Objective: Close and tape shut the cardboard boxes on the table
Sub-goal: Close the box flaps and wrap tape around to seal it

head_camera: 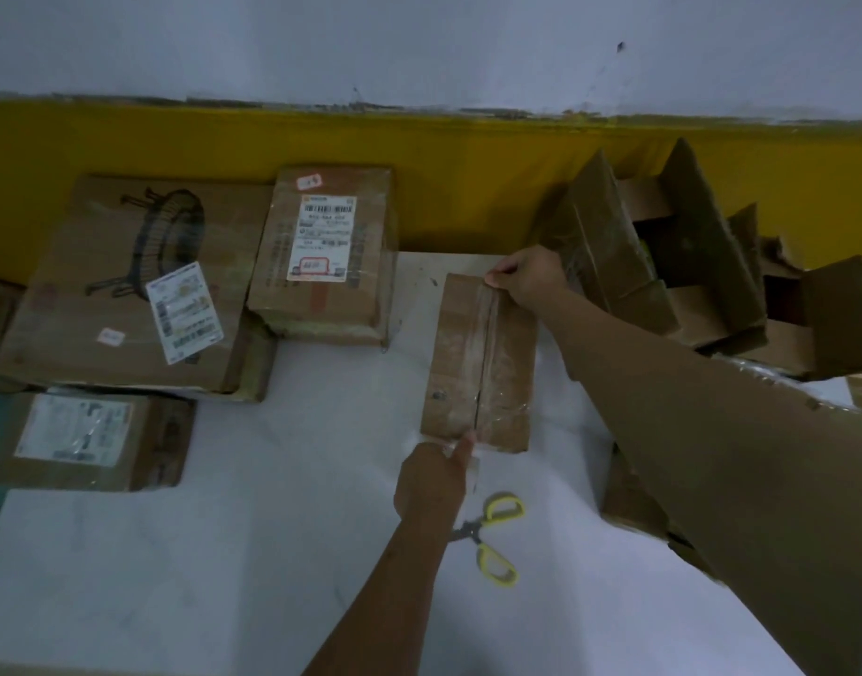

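One narrow cardboard box [480,363] lies flaps-down at the middle of the white table [224,553], its long axis running from 12 to 6 o'clock. A single strip of clear tape [488,334] runs along its centre seam.

Two bare hands work it. The right hand [526,280], at the box's 12 o'clock edge, pinches the far end of the tape between thumb and forefinger. The left hand [433,475], at the 6 o'clock edge, grasps nothing that shows: its straight forefinger [465,444] presses down where the seam meets the near rim.

One pair of yellow-handled scissors [492,534] lies on the table at 6 o'clock from the box, partly under the left wrist.

Three closed boxes, each with a white shipping label, sit to the left:
- a large printed box [126,285] at 9 o'clock
- a taped parcel [326,256] at 11 o'clock, touching the large box
- a smaller box [87,441] at 8 o'clock

Two open boxes stand at 2 o'clock with flaps up — one tall [663,256], one at the frame's edge [819,314].
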Action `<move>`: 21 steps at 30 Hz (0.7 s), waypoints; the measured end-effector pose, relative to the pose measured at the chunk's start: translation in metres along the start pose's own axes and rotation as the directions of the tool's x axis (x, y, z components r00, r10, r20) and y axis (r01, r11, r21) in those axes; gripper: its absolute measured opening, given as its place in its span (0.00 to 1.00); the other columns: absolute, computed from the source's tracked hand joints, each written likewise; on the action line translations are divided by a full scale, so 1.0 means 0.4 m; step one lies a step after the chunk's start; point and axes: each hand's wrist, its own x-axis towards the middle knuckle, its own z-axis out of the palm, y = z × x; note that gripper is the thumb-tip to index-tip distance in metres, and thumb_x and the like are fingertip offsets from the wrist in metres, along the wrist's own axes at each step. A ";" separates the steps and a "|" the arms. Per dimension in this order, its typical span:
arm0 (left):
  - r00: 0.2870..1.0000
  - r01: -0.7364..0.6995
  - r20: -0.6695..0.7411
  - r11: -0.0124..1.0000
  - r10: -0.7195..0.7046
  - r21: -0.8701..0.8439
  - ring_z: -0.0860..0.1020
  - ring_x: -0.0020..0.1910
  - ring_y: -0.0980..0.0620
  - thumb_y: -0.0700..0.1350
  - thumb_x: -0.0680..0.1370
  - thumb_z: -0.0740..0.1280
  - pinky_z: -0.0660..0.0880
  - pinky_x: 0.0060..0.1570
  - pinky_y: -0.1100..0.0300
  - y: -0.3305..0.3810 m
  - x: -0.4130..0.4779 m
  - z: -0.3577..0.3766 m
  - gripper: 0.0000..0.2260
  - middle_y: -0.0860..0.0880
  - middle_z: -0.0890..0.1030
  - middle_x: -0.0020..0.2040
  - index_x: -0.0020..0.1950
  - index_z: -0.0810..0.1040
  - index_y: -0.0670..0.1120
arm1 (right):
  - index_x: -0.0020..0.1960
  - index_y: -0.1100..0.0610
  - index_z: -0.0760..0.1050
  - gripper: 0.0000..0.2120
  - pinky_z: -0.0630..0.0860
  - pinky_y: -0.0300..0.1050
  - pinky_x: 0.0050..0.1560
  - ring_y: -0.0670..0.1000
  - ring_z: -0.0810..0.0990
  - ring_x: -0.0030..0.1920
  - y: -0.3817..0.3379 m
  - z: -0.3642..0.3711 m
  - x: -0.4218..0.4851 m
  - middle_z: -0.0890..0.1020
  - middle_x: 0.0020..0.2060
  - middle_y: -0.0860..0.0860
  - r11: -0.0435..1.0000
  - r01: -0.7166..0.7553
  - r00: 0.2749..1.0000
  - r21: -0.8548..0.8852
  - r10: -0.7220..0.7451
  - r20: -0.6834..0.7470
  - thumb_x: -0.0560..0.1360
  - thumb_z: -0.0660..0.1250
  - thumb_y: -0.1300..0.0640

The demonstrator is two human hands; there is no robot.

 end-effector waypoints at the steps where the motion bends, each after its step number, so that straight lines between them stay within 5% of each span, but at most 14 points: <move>1: 1.000 -0.014 0.020 1.000 0.014 -0.020 0.81 0.53 0.43 0.68 0.77 0.57 0.76 0.49 0.56 -0.005 0.009 0.000 0.32 0.41 0.83 0.52 0.53 0.80 0.40 | 0.48 0.57 0.85 0.07 0.75 0.42 0.54 0.52 0.80 0.54 0.003 0.000 0.002 0.84 0.50 0.52 1.000 0.001 1.000 -0.002 -0.001 -0.004 0.73 0.75 0.54; 4: 0.999 -0.046 0.003 0.998 0.046 -0.044 0.80 0.54 0.42 0.67 0.78 0.56 0.76 0.50 0.55 -0.011 0.011 0.014 0.31 0.41 0.83 0.52 0.54 0.80 0.40 | 0.51 0.57 0.85 0.08 0.74 0.42 0.53 0.53 0.80 0.55 0.008 0.004 -0.013 0.84 0.52 0.53 0.999 0.045 0.999 -0.021 -0.046 -0.029 0.76 0.72 0.53; 6: 0.998 -0.070 -0.006 0.995 0.069 -0.073 0.80 0.55 0.42 0.66 0.78 0.56 0.74 0.51 0.55 -0.008 0.004 0.026 0.31 0.41 0.82 0.53 0.55 0.80 0.39 | 0.60 0.58 0.81 0.15 0.71 0.43 0.60 0.57 0.77 0.63 0.009 0.015 -0.056 0.81 0.60 0.55 0.949 0.165 0.984 -0.268 -0.176 -0.016 0.81 0.63 0.51; 8: 0.997 -0.081 0.003 0.984 0.082 -0.158 0.80 0.54 0.42 0.69 0.77 0.55 0.74 0.50 0.56 0.005 0.006 0.032 0.34 0.41 0.82 0.52 0.54 0.80 0.39 | 0.77 0.61 0.62 0.26 0.53 0.50 0.77 0.57 0.59 0.77 0.032 0.055 -0.115 0.63 0.77 0.57 0.747 0.296 0.946 -0.596 -0.314 0.076 0.84 0.49 0.46; 11: 0.993 -0.111 0.006 0.946 0.119 -0.303 0.83 0.45 0.44 0.81 0.66 0.50 0.79 0.51 0.52 0.009 0.082 0.056 0.46 0.42 0.84 0.43 0.48 0.82 0.39 | 0.80 0.60 0.39 0.33 0.35 0.54 0.77 0.54 0.38 0.79 0.092 0.104 -0.214 0.40 0.79 0.57 0.603 0.391 0.913 -0.695 -0.352 0.208 0.82 0.38 0.40; 15: 0.980 -0.093 0.114 0.879 0.164 -0.468 0.83 0.34 0.46 0.58 0.80 0.63 0.82 0.42 0.51 0.084 0.125 0.005 0.24 0.44 0.84 0.36 0.51 0.81 0.36 | 0.79 0.59 0.35 0.34 0.41 0.56 0.78 0.53 0.35 0.79 0.150 0.106 -0.238 0.38 0.79 0.55 0.533 0.471 0.874 -0.703 -0.388 0.291 0.81 0.34 0.39; 18: 0.954 -0.001 0.233 0.775 0.191 -0.632 0.80 0.29 0.49 0.50 0.82 0.62 0.78 0.29 0.59 0.111 0.147 -0.022 0.17 0.41 0.81 0.39 0.58 0.78 0.36 | 0.79 0.58 0.34 0.33 0.39 0.55 0.78 0.53 0.34 0.78 0.136 0.097 -0.177 0.37 0.79 0.54 0.529 0.455 0.878 -0.716 -0.399 0.263 0.82 0.36 0.39; 21: 0.946 -0.074 0.206 0.786 0.249 -0.613 0.80 0.29 0.50 0.48 0.81 0.65 0.78 0.29 0.60 0.107 0.177 -0.038 0.16 0.41 0.82 0.39 0.60 0.78 0.36 | 0.79 0.58 0.34 0.33 0.38 0.53 0.78 0.52 0.34 0.78 0.108 0.092 -0.142 0.37 0.79 0.54 0.498 0.485 0.860 -0.719 -0.420 0.289 0.83 0.37 0.39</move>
